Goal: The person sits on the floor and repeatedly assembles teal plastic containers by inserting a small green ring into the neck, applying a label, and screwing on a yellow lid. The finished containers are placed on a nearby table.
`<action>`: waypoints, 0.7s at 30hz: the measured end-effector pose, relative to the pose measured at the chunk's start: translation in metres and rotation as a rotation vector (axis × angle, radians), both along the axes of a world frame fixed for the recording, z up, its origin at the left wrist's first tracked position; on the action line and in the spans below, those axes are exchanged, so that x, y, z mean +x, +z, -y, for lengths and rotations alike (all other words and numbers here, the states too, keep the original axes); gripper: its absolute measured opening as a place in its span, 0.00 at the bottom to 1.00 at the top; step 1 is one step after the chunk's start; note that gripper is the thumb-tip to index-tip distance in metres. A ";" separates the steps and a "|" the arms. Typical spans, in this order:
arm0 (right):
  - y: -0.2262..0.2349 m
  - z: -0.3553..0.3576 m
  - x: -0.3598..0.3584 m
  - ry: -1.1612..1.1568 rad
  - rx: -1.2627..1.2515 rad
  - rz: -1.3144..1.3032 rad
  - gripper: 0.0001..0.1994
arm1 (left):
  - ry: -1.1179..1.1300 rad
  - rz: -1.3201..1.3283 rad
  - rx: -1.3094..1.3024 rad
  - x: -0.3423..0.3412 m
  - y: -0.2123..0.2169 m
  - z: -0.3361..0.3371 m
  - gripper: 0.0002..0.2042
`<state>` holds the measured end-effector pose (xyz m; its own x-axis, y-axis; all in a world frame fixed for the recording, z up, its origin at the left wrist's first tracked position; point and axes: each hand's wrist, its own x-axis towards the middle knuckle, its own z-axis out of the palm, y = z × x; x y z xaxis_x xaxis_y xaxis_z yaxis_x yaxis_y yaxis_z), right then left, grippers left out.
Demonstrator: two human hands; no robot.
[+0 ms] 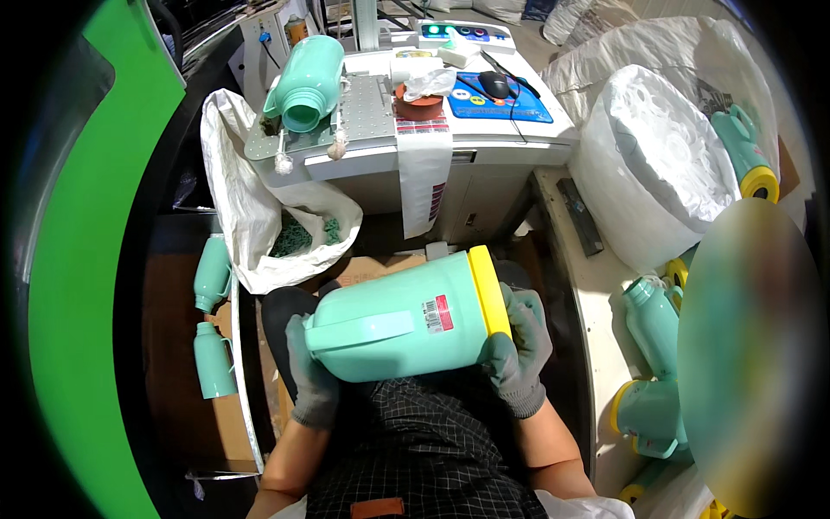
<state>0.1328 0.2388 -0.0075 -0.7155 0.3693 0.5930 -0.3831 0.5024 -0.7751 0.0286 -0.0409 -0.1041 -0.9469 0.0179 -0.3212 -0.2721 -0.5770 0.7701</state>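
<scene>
A large mint-green thermos flask shell (389,337) with a handle and a yellow base ring (491,292) lies sideways across my lap, held in both hands. My left hand (309,368), in a grey glove, grips its neck end at the left. Around the yellow base end closes my right hand (520,346), gloved too, with the thumb on the near side. A red and white barcode label (438,314) is stuck on the shell near the base. The fingers behind the shell are hidden.
Ahead, another mint-green shell (313,82) lies on the perforated metal plate (367,99) of a white machine, beside a label roll (419,104) and a mouse (494,84). White sacks (233,199) stand around. More shells (654,329) are at the right and in a box (177,346) at the left.
</scene>
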 end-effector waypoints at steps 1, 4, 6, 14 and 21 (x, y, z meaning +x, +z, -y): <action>-0.006 -0.001 0.000 -0.008 -0.043 -0.017 0.25 | 0.077 -0.044 -0.117 -0.001 -0.003 0.000 0.19; -0.005 -0.002 0.012 -0.023 -0.255 -0.029 0.23 | -0.096 -0.355 -0.432 0.009 0.014 -0.003 0.19; -0.008 0.017 0.016 -0.030 -0.634 0.240 0.21 | -0.074 -0.561 -0.683 0.019 0.047 0.011 0.20; -0.038 -0.015 0.021 -0.040 -0.940 -0.043 0.25 | -0.150 -0.905 -0.869 -0.004 0.098 -0.023 0.30; -0.030 -0.132 0.079 -0.006 -1.246 -0.445 0.28 | -0.472 -1.053 -0.530 0.019 0.115 -0.076 0.43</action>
